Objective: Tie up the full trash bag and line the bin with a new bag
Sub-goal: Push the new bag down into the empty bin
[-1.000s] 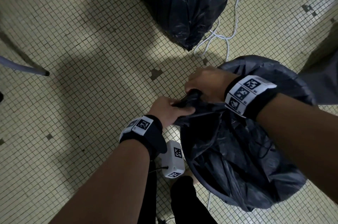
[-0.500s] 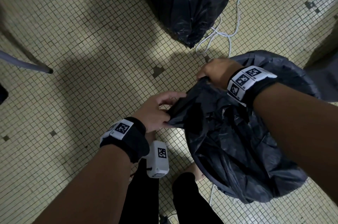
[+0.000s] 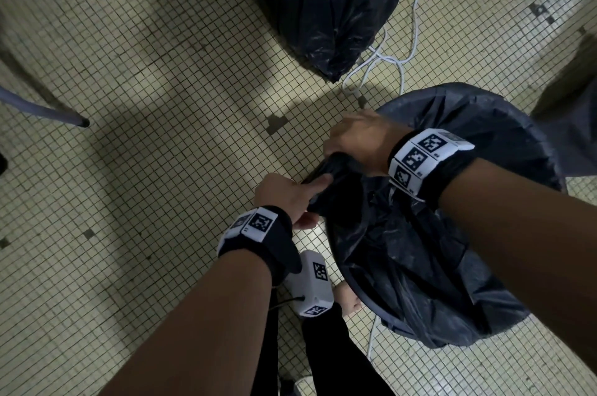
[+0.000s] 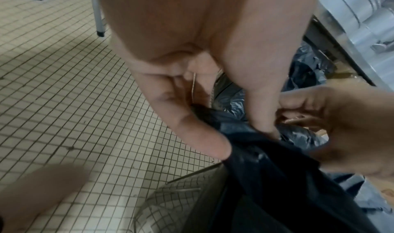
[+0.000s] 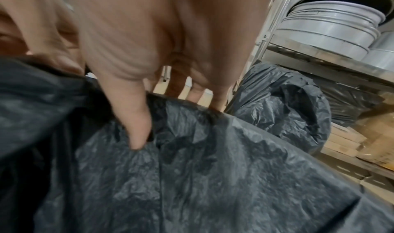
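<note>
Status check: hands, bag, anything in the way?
Left hand and right hand both grip the black bag's gathered edge. Bag sits in the bin, untied. White cord lies nearby on the floor.

Bin [image 3: 352, 290] rim mostly hidden under the draped bag [image 3: 420, 266]; bin contents not visible. Right hand [image 3: 361, 140] fingertips concealed behind gathered plastic. Second bag [image 3: 326, 1] cut off by the top edge. Foreground finger in left wrist view blurred.

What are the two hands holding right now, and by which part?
Both hold the black trash bag in the bin. The left hand and the right hand each grip the gathered plastic at the bag's top edge, close together.
</note>
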`<state>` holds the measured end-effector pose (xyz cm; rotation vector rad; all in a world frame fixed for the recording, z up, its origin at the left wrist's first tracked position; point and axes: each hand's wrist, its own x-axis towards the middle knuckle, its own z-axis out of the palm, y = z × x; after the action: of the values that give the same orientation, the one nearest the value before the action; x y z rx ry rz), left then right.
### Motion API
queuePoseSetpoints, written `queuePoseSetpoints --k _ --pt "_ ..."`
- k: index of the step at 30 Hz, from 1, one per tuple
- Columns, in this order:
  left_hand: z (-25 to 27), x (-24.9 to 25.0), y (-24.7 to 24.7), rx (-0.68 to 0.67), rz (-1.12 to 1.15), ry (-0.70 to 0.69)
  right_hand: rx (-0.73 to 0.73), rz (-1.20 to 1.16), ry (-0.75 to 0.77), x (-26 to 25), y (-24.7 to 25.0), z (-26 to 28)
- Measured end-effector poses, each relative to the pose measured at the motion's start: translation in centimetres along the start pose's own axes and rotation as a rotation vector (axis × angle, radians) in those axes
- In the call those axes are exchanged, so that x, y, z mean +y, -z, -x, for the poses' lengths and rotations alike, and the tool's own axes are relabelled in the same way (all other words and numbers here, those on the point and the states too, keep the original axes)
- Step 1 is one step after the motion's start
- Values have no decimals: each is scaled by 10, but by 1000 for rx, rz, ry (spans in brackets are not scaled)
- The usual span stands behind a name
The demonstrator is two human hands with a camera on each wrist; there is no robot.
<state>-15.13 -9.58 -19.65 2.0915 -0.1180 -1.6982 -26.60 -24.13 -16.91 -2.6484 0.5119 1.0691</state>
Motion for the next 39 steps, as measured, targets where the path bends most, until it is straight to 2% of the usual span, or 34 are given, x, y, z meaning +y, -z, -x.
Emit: queuePoseSetpoints --k 2,4,8,12,16,20,24,26,28,31,35,39 --pt "-1 -6 0 28 28 -3 -3 -52 32 -2 -3 0" --pt "-2 -12 3 -4 15 -33 -10 -52 37 0 -3 1" --pt "1 -14 13 -174 58 33 -5 -44 37 6 -3 -2" --pt "4 -18 22 -314 -55 1 -38 -42 32 8 -2 -5" --pt "2 -21 37 -444 -48 27 -44 -77 16 10 -1 -6" --pt "-1 -21 44 -317 -82 -58 -32 -171 -26 11 1 -7" --pt "-1 -19 35 -136 72 20 -43 -185 -78 11 -1 -8" --pt "6 -15 26 -152 122 86 -56 -142 -105 10 -2 -9" --pt "9 -15 19 -201 76 103 -94 -86 -137 7 -3 -10" --pt "14 -14 8 -310 -35 32 -106 -34 -151 3 -3 -12" --pt "10 -20 8 -279 -214 -90 -72 -43 -151 7 -7 -12" --pt "6 -36 28 -248 -62 -106 -47 -91 -179 18 -9 -10"
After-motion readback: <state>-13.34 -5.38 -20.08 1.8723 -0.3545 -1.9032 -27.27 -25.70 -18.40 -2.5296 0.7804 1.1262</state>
